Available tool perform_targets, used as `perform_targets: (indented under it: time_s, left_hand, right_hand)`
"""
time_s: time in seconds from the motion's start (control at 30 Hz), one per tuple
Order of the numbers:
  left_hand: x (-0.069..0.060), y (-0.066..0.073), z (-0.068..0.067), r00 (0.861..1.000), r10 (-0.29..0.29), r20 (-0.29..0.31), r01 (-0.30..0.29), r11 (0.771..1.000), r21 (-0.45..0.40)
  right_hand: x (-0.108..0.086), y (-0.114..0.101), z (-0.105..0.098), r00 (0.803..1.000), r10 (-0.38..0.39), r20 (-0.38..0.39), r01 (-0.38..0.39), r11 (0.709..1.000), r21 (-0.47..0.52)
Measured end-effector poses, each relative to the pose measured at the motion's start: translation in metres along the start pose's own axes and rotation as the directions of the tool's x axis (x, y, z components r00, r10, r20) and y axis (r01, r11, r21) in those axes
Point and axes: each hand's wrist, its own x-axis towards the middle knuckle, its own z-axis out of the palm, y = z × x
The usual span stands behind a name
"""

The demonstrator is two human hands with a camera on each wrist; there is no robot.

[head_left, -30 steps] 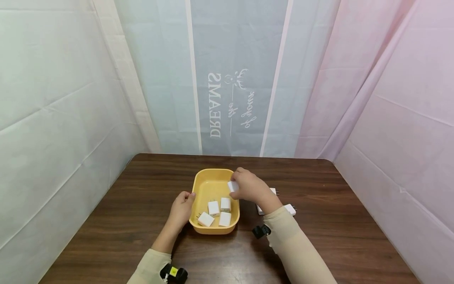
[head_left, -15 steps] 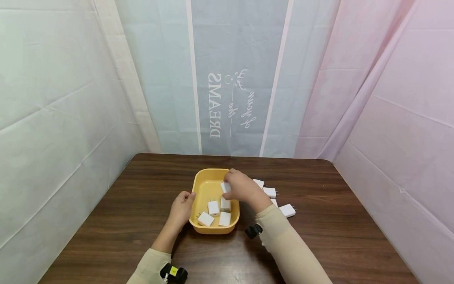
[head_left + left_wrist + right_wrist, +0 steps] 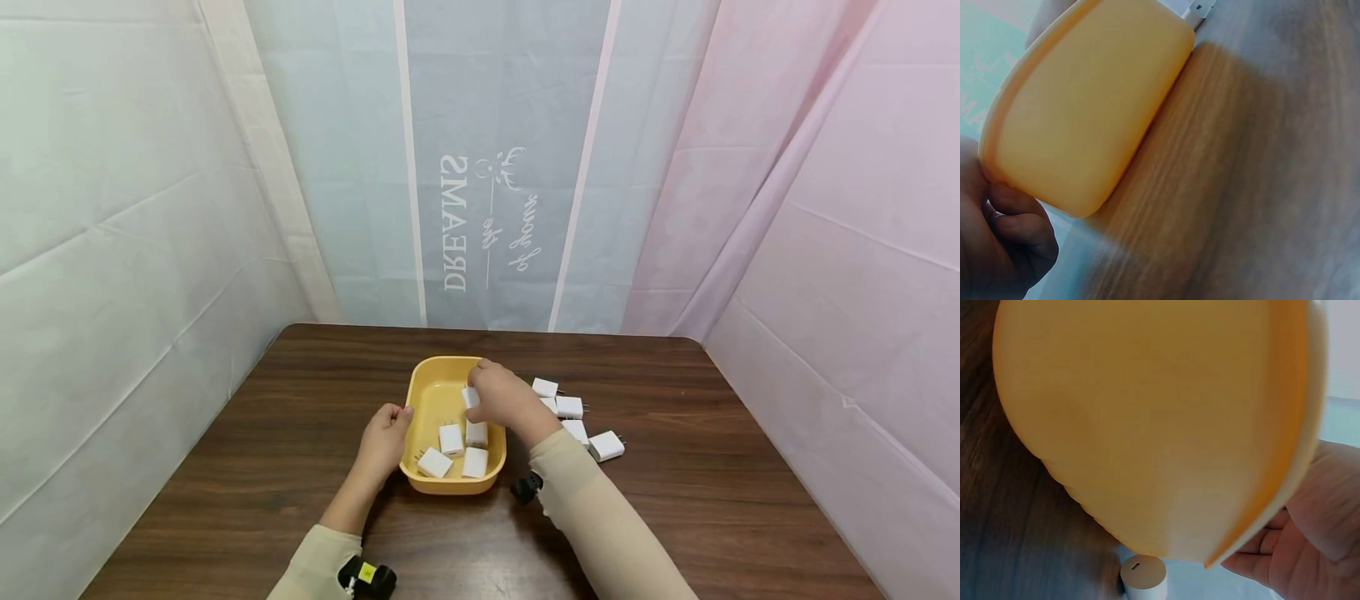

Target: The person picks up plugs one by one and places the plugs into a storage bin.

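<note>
Fingers of the left hand (image 3: 385, 443) pinch the left rim of the yellow plastic tray (image 3: 453, 488); the right hand (image 3: 506, 396) grips a white wall charger (image 3: 470, 398) inside the right rim. Four chargers (image 3: 451, 440) crowd the tray's near end, leaving floor showing farther off. Loose chargers (image 3: 606, 446) lie rightward, well short of the wooden tabletop's (image 3: 697, 467) right edge.

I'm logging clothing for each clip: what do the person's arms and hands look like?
The left sleeve and right sleeve are plain cream-beige. The left hand and right hand are ungloved. A black device with a yellow label sits at the left sleeve's end; a second black device, no label visible, sits at the right's.
</note>
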Motion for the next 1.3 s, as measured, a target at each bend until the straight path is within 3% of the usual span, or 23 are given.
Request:
perform_targets:
  time_s: [0.33, 1.3]
  left_hand:
    - [0.000, 0.000, -0.001, 1.000, 0.010, 0.003, -0.010, 1.000, 0.002]
    - [-0.001, -0.001, 0.000, 1.000, 0.005, 0.005, -0.005, 1.000, 0.001]
  right_hand:
    - [0.006, -0.004, 0.007, 1.000, -0.010, -0.009, 0.009, 0.995, -0.095]
    - [0.020, -0.005, 0.018, 1.000, 0.010, -0.005, -0.011, 0.983, -0.184]
